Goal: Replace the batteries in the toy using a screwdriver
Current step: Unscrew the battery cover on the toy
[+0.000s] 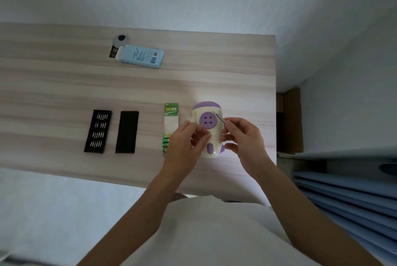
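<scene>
A cream and purple toy (208,124) lies on the wooden table (64,85) near its right edge. My left hand (186,138) grips the toy's left side with curled fingers. My right hand (240,134) pinches a thin metal screwdriver (219,117), whose tip points at the toy's upper right face; its lower fingers touch the toy's right side. A green pack of batteries (170,123) lies just left of the toy, its lower end partly hidden by my left hand.
A black tray of screwdriver bits (98,130) and its black lid (127,132) lie at the left. A light blue box (141,56) and a small round device (121,40) sit at the back. Blue furniture (348,190) stands right of the table.
</scene>
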A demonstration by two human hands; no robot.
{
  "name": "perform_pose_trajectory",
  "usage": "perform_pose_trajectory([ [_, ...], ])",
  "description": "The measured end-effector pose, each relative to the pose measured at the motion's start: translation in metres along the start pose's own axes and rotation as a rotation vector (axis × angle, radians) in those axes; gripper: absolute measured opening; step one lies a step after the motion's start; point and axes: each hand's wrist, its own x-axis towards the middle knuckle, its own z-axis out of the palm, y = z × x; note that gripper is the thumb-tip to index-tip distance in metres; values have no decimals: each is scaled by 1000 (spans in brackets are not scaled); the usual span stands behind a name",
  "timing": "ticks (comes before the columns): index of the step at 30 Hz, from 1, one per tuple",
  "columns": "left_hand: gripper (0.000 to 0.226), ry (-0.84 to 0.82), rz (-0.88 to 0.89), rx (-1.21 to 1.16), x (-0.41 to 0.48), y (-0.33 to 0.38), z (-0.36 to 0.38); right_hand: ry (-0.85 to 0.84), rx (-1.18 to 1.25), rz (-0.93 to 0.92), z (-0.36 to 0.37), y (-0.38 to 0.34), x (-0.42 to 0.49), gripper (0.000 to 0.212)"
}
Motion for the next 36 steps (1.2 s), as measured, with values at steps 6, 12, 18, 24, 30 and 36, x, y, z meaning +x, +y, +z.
perform_pose_trajectory([
  [6,7,32,-13,67,2,4,-2,-19,26,-1,4,4,3,16],
  [12,7,27,10,97,4,4,-3,-28,51,-8,6,6,2,14],
  [18,9,-10,37,166,8,7,-1,-10,72,3,8,7,2,14],
  [24,13,-61,21,247,10,9,-1,3,73,11,9,9,3,15],
  [30,13,-101,87,338,9,14,-3,13,78,15,10,8,3,15],
  [36,13,-142,51,305,12,17,-6,23,76,28,8,7,2,15],
])
